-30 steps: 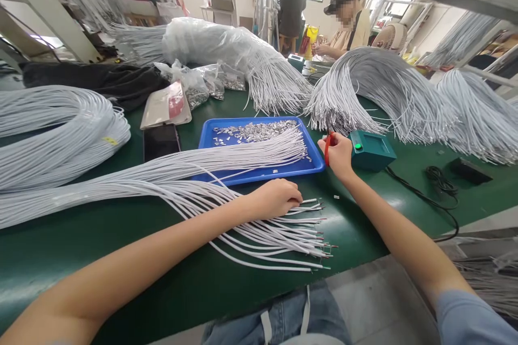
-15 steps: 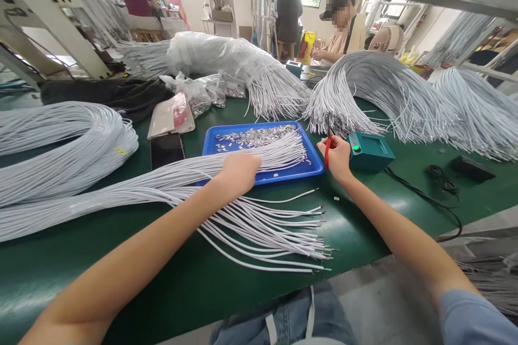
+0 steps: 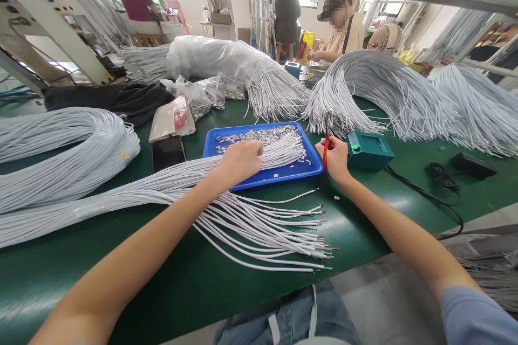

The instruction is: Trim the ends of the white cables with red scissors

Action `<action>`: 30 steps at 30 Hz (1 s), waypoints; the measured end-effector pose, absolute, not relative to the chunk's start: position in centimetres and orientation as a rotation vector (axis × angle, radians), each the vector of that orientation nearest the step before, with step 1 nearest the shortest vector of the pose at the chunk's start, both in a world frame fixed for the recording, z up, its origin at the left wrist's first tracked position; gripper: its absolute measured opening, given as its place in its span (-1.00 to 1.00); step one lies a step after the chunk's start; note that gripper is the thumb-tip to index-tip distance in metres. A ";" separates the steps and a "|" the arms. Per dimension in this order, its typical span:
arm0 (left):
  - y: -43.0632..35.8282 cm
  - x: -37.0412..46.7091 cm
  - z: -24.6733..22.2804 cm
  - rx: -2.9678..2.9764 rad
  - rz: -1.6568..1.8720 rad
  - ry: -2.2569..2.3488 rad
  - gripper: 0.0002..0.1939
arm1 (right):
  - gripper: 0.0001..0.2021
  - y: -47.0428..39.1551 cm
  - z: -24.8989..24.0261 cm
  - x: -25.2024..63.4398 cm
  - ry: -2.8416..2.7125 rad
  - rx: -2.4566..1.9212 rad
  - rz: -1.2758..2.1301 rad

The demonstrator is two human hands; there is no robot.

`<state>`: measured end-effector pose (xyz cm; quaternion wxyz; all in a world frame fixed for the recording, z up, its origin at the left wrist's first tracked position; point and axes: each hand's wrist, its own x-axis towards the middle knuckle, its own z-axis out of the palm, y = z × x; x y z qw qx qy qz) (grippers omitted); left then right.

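My left hand is closed over a bundle of white cables lying across the blue tray; how many strands it grips is hidden. Small silvery metal pieces lie loose in the tray behind the cable ends. In my right hand, closed beside the tray's right edge, is a red-handled tool with a dark tip pointing away; its exact kind is unclear. Nearer me, separate white cables fan out on the table with stripped, coloured wire ends.
A teal box with a green light stands right of my right hand, its black cord trailing rightward. Large cable bundles line the back. A phone and coiled cables lie left. A person sits across the table.
My left hand has shifted slightly up and away from me over the cable bundle. My right hand, with the red-handled tool, has moved slightly left.
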<state>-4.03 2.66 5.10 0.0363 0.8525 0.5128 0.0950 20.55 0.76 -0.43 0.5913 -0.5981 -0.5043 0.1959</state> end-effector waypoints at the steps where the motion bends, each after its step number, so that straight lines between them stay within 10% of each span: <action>1: 3.1 -4.0 5.1 2.563 0.460 1.545 -0.80 | -0.89 0.8 -0.5 20.5 -1.170 -1.389 0.456; 5: 3.4 -3.7 5.4 2.188 0.805 1.263 -0.89 | -0.89 0.7 -0.6 20.4 -1.143 -1.380 0.450; 12: -2.2 -1.2 5.4 1.762 0.405 0.525 -0.78 | -0.86 0.9 -0.8 20.4 -1.110 -1.335 0.492; 30: 0.9 -0.7 0.8 1.583 0.761 0.681 -0.74 | -0.75 -2.9 1.3 16.8 -1.302 -1.040 0.950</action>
